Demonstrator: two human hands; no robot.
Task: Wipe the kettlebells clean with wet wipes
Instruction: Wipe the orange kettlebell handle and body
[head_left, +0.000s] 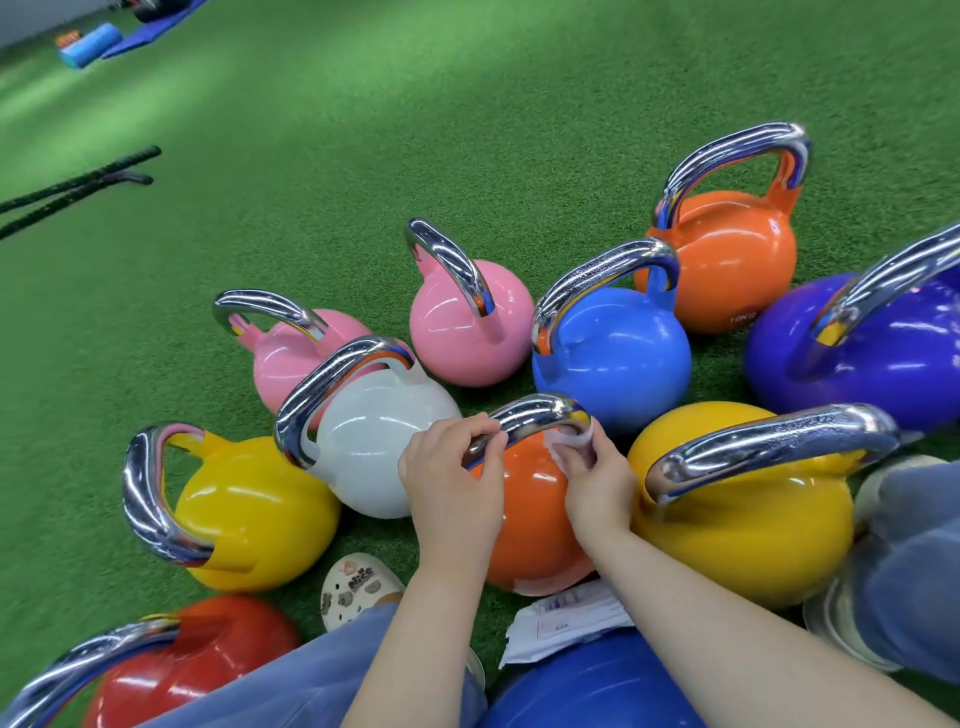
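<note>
Left hand (453, 462) grips the chrome handle (524, 418) of the near orange kettlebell (530, 525), sat between the white and yellow ones; right hand (592, 470) pinches a wet wipe (569, 442) against the handle's far bend; honestly, slick chrome could let that wipe slip off.

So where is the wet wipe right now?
In the head view, the wet wipe is pinched in the right hand against the near orange kettlebell handle's right end.
</note>
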